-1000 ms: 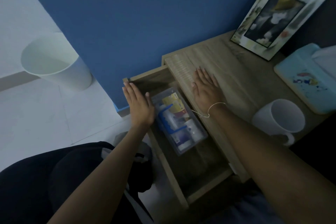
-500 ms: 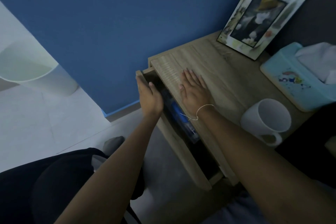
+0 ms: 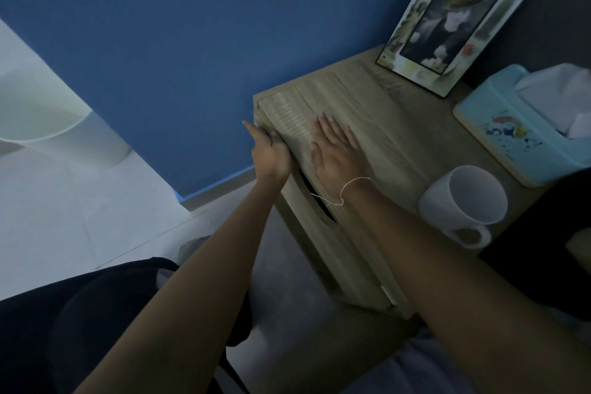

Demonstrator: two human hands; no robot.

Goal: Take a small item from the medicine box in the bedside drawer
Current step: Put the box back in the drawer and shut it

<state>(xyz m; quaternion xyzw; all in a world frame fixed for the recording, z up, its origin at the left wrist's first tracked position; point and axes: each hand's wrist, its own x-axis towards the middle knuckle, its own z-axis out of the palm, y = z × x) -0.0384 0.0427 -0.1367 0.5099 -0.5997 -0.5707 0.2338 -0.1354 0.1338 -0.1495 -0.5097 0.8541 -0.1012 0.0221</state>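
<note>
Since the drawer (image 3: 339,249) sits shut, I'd hook its cutout (image 3: 319,201); stiff, light wood. My right hand (image 3: 335,150) lies flat, fingers straight; my left hand (image 3: 270,150) touches the drawer's edge, and I can't tell its grip.

Right hand (image 3: 335,153) flat, fingers spread, on wooden surface (image 3: 399,137). Left hand (image 3: 270,153) against upper edge of drawer (image 3: 326,249), index finger straight, other fingers bent; grip unclear. Drawer closed. White mug (image 3: 463,198), tissue box (image 3: 511,128), picture frame (image 3: 454,19) on surface. White bin (image 3: 48,118) on floor.
</note>
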